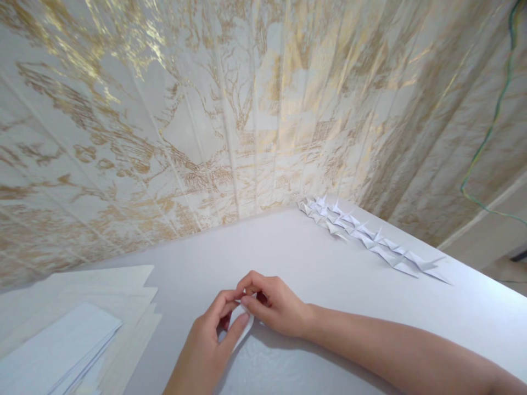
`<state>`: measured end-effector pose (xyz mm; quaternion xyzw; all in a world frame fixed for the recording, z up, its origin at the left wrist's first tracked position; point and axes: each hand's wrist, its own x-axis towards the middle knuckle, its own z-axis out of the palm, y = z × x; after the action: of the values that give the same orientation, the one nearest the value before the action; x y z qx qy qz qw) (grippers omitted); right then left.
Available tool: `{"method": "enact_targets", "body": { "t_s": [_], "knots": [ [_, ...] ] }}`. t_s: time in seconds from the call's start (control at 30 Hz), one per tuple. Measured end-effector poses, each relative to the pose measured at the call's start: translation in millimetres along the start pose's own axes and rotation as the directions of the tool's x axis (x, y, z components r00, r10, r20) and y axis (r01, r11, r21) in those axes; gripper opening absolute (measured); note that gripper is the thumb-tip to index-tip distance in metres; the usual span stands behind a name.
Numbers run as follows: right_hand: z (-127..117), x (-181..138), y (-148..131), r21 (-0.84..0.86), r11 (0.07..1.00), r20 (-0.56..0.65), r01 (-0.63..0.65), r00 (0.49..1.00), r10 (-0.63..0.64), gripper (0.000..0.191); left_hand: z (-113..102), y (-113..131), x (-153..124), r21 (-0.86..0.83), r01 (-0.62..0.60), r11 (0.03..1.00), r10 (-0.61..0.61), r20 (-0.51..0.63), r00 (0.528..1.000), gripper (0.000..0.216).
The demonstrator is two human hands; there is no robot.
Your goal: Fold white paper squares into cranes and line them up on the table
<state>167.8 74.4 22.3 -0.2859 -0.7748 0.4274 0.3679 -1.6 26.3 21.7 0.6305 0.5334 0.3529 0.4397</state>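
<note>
A small piece of folded white paper (246, 332) is held between both hands, just above the white table near the lower middle of the view. My left hand (218, 329) pinches it between thumb and fingers from the left side. From the right, my right hand (274, 304) grips its upper end with thumb and forefinger, the fingertips of both hands meeting there. Much of the paper is hidden behind the fingers, so its full folded shape does not show.
Several folded paper cranes (370, 238) stand in rows at the table's (214, 247) back right. Stacked white paper sheets (61, 334) lie at the left. A gold-patterned wall (230, 120) rises behind the table. A green cable (489, 126) hangs at the right.
</note>
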Motion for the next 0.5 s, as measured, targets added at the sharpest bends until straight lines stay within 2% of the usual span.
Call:
{"method": "enact_targets", "body": {
  "t_s": [0.3, 0.5],
  "knots": [
    [-0.1, 0.9, 0.1, -0.006, 1.0, -0.058, -0.022, 0.998, 0.022, 0.011, -0.8, -8.5, 2.0, 0.107, 0.018, 0.994, -0.019, 0.013, 1.0, 0.026],
    [0.0, 0.4, 0.2, 0.023, 0.999, -0.059, -0.03, 0.998, 0.031, 0.011, -0.1, -5.7, 1.7, 0.21, 0.008, 0.978, -0.001, -0.032, 0.999, 0.032]
  ]
}}
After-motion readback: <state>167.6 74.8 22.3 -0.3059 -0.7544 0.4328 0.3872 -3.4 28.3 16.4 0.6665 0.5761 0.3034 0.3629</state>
